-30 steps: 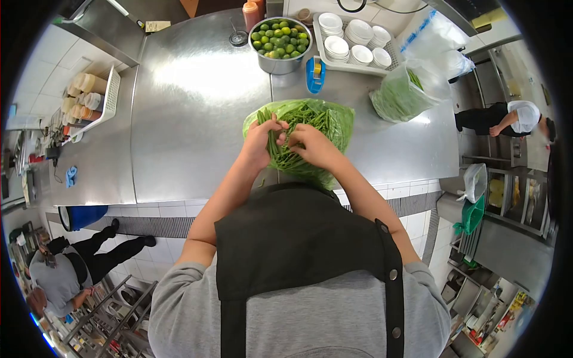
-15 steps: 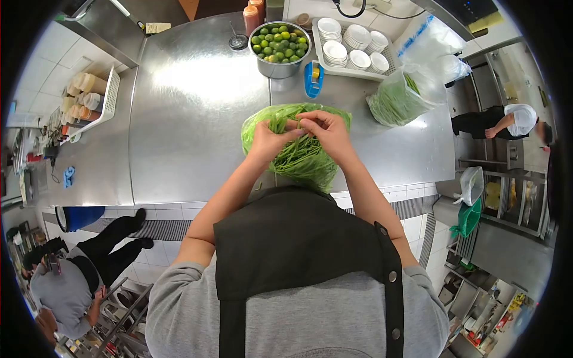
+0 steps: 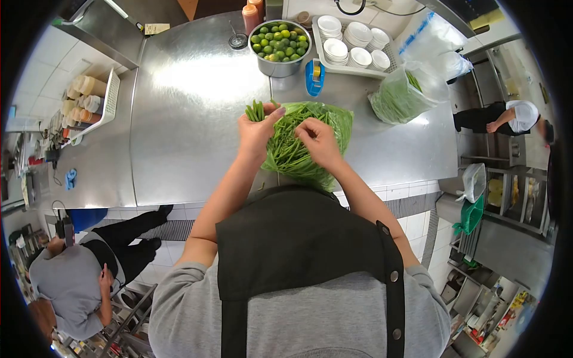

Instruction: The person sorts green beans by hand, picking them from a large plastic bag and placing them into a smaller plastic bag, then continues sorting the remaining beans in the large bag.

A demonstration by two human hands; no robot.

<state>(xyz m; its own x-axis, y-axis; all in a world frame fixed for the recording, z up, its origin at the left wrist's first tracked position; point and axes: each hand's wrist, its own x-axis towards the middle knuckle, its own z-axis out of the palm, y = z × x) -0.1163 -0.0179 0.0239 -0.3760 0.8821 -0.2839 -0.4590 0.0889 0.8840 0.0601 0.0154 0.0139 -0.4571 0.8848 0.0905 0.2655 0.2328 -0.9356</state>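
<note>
My left hand (image 3: 255,136) is closed around a small bunch of green beans (image 3: 255,111), whose ends stick up above the fingers. It is just left of an opened green plastic bag (image 3: 341,122) that lies on the steel counter. Inside the bag is a loose heap of green beans (image 3: 287,152). Over the right part of this heap is my right hand (image 3: 322,143), its fingers curled in and its fingertips down at the beans. Whatever is between those fingertips is hidden.
Beyond the bag stand a steel pot (image 3: 279,68) of green limes, a blue tape dispenser (image 3: 314,77) and a white basket (image 3: 376,73) of stacked white dishes. A clear bag of greens (image 3: 397,101) sits to the right. Co-workers stand at left (image 3: 77,280) and right (image 3: 519,116).
My hands have moved apart. The left went left and up with the bunch of beans; the right came down a little onto the heap. More beans show. The left co-worker has shifted.
</note>
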